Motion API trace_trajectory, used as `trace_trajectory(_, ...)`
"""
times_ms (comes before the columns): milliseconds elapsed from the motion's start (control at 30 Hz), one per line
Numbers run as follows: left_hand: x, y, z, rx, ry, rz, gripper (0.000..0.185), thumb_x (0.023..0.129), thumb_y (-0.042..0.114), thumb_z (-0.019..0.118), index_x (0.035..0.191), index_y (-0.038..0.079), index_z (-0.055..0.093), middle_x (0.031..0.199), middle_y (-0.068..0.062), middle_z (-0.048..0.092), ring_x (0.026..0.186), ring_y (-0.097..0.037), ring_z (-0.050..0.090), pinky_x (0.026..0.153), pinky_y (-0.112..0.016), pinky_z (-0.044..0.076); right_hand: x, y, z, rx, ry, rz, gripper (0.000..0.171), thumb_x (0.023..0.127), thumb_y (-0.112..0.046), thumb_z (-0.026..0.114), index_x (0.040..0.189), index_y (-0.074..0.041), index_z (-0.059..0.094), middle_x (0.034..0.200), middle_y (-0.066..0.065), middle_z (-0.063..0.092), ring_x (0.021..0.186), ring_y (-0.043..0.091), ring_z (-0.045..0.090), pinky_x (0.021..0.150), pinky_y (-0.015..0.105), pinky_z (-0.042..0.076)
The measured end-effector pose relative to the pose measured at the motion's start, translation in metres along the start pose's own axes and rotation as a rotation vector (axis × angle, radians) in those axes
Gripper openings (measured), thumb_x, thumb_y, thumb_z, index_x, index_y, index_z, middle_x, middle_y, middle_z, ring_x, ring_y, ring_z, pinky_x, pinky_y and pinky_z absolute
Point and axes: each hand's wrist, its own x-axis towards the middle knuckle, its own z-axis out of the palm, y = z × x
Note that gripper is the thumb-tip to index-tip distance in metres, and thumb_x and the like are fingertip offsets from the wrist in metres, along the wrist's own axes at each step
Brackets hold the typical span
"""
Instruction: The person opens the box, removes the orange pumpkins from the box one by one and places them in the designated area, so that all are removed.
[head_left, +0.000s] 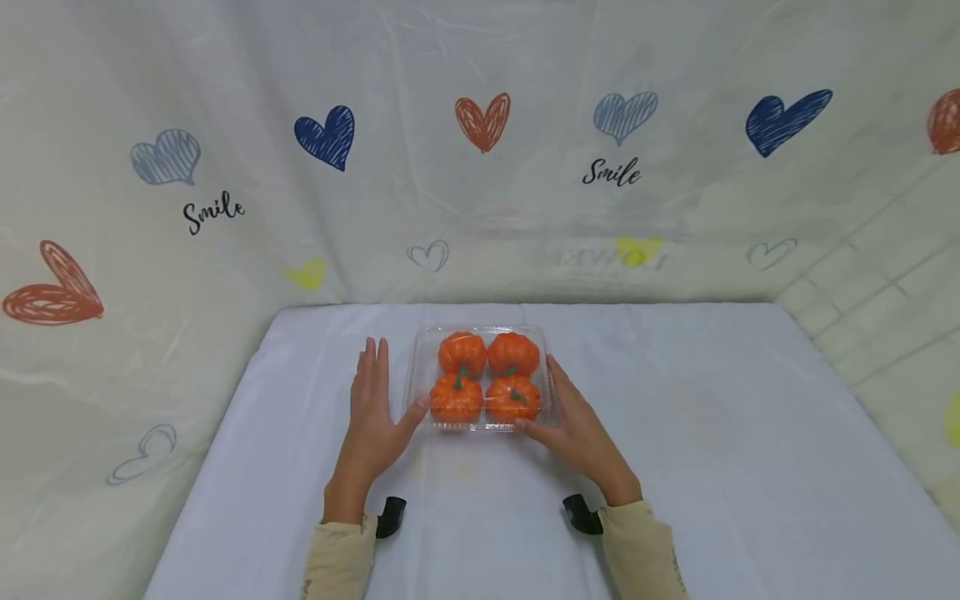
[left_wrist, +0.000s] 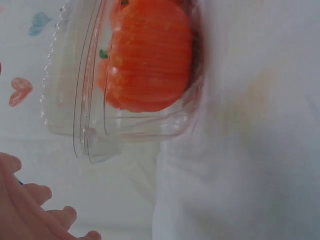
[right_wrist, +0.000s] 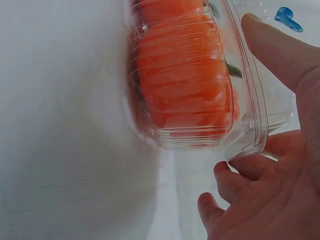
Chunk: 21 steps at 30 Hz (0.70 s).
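A clear plastic clamshell box sits on the white table, its lid down. Inside are several small orange pumpkins with green stems, seen through the plastic. My right hand holds the box's right front corner, thumb at the front rim and fingers along the right side. In the right wrist view the thumb lies over the rim. To the left of the box, my left hand has straight fingers apart from it, with the thumb tip at the left front corner; whether the thumb touches cannot be told.
A white cloth covers the table. Behind it hangs a pale curtain printed with hearts and the word Smile. Black wrist pieces show beside both beige sleeves.
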Motion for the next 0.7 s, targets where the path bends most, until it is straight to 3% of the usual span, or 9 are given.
trace_trajectory(200,-0.015,0.004,0.017,-0.253,-0.011,-0.103,0.108,0.098,0.049,0.069,0.173,0.028,-0.006,0.179,0.003,-0.007,0.164,-0.031,0.005,0.123,-0.070,0.018,0.000,0.004,0.001,-0.012,-0.013,0.016,0.118,0.091,-0.046,0.086,0.173,-0.010,0.010,0.177,0.014,0.019,0.160,0.039,0.024,0.123,0.063,0.029)
trace_trajectory(400,-0.025,0.003,0.041,-0.537,-0.004,-0.174,0.111,0.097,0.035,0.074,0.173,0.025,-0.007,0.180,-0.009,0.000,0.163,-0.033,0.014,0.125,-0.059,0.024,0.002,0.005,-0.001,-0.015,-0.014,0.034,0.117,0.092,-0.043,0.087,0.174,-0.012,0.008,0.177,0.014,0.019,0.159,0.040,0.025,0.122,0.064,0.029)
trace_trajectory(500,-0.028,0.001,0.048,-0.605,-0.021,-0.200,0.116,0.095,0.035,0.079,0.173,0.026,-0.006,0.179,-0.011,0.002,0.164,-0.031,0.012,0.125,-0.061,0.022,0.002,0.005,0.000,-0.006,-0.016,0.036,0.117,0.092,-0.040,0.087,0.174,-0.013,0.008,0.177,0.014,0.020,0.159,0.040,0.026,0.121,0.065,0.030)
trace_trajectory(700,-0.029,-0.006,0.050,-0.611,-0.050,-0.233,0.124,0.090,0.032,0.086,0.173,0.028,-0.005,0.179,-0.011,0.006,0.164,-0.029,0.009,0.126,-0.062,0.017,0.003,0.005,0.003,0.005,-0.017,0.049,0.117,0.092,-0.038,0.088,0.174,-0.015,0.008,0.177,0.014,0.020,0.159,0.041,0.026,0.120,0.066,0.031)
